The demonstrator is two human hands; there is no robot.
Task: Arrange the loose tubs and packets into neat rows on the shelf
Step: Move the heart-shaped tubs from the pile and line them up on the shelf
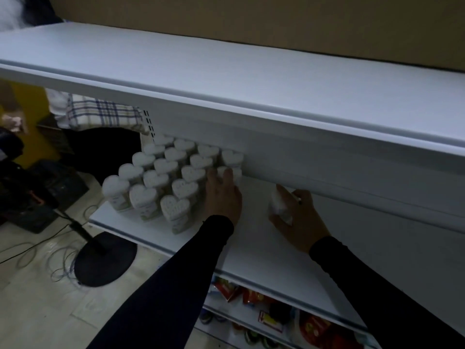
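**Heart-lidded tubs in rows, one more in each hand**

Nearest the camera, the lowest shelf (254,321) holds red and yellow packets (313,326) lying loosely, partly hidden under the front edge of the shelf above; what they contain cannot be told.

On the middle shelf (251,248), two arms in dark sleeves reach in across its front edge. The right hand (297,217) is curled round a white tub (279,207), grasping it near the middle of the shelf, apart from the rows. The left hand (222,197) lies just beside the right end of the rows, its fingers wrapped about another tub (230,172) that stands toward the back edge, touching its neighbours.

At the left end of this shelf stand the rows of tubs (161,177), white, upright, with heart-shaped lids, packed close from the front left corner back to the rear wall. All lids are on, so the contents are hidden.

Above and beyond runs the top shelf (226,71), a bare white board.
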